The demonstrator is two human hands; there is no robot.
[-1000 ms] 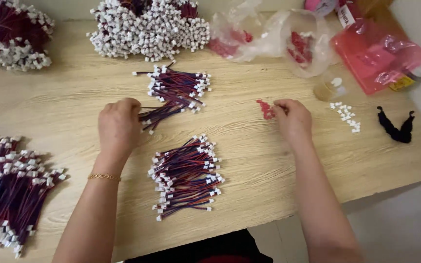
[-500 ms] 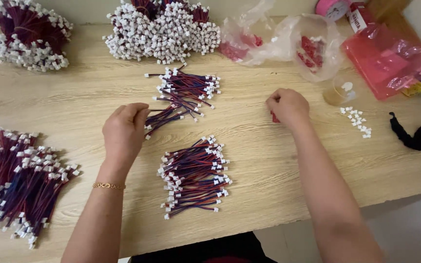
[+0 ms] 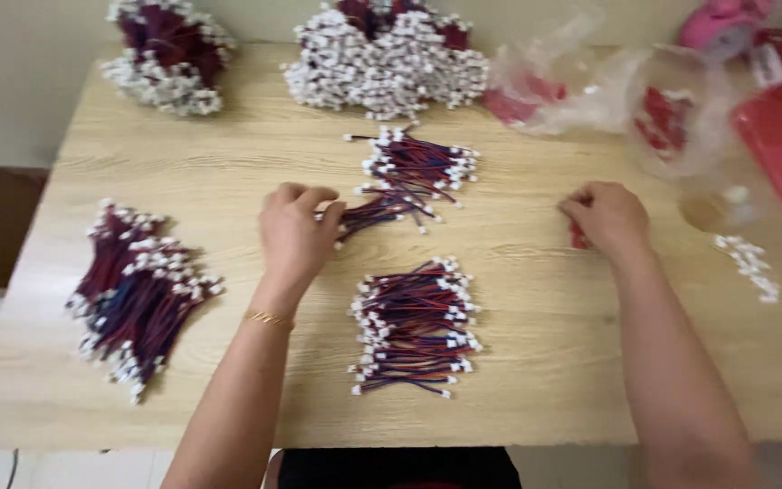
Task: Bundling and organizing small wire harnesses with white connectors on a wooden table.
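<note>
— Two hands working? What are the fingers pinching?
— Left hand [image 3: 296,231] is pinching a small wire bundle [image 3: 375,214] mid-desk. Right hand [image 3: 606,217] is closing its fingers on small red pieces [image 3: 579,237] at three o'clock.
— Around them?
— Wire pile [image 3: 414,326] is lying at six o'clock on the desk [image 3: 536,380].

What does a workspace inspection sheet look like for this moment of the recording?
Surface: pale wooden table.
Job's things: thin bunch of red-blue wires with white connectors; small red pieces.
Clutter: wire heaps front, left, behind; clear plastic bags; loose white connectors.
Grippers: left hand pinches the bunch; right hand rests on the red pieces.
Cables: nothing seen apart from the wires.
Surroundings: plain wall.
</note>
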